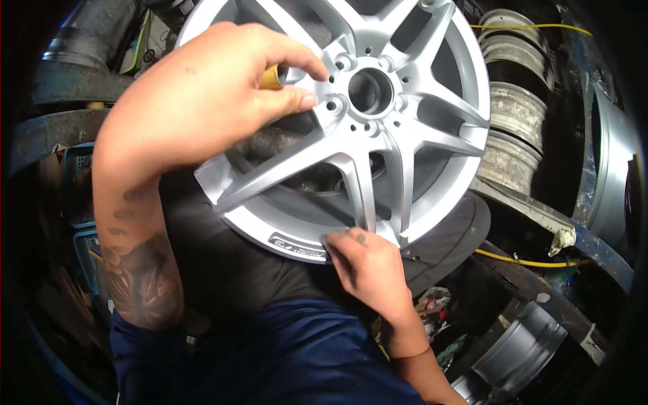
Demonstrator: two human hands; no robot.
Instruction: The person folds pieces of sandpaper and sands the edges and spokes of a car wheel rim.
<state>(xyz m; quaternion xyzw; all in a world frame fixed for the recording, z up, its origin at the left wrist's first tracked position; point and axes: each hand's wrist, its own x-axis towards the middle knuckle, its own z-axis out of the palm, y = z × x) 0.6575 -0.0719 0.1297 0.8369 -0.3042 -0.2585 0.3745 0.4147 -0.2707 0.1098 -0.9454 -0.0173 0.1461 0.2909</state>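
Observation:
A silver alloy wheel (pixel 418 142) with split spokes lies tilted across my lap, face up. My left hand (pixel 209 94) reaches over its left spokes, with index finger and thumb apart at the hub beside the bolt holes. The other left fingers are hidden. A small yellow thing (pixel 272 77) shows in the gap between that thumb and finger; I cannot tell whether it is held. My right hand (pixel 374 266) is closed at the wheel's near lip, fingertips pressed together beside a dark label (pixel 297 246). What those fingertips hold, if anything, is hidden.
Several worn wheels (pixel 516 108) stand in a row at the right, beside a metal frame (pixel 526 206). Another silver wheel (pixel 520 347) lies lower right. A yellow hose (pixel 533 260) runs there. Blue plastic baskets (pixel 84 253) stand at the left, below rusty metal beams (pixel 67 125).

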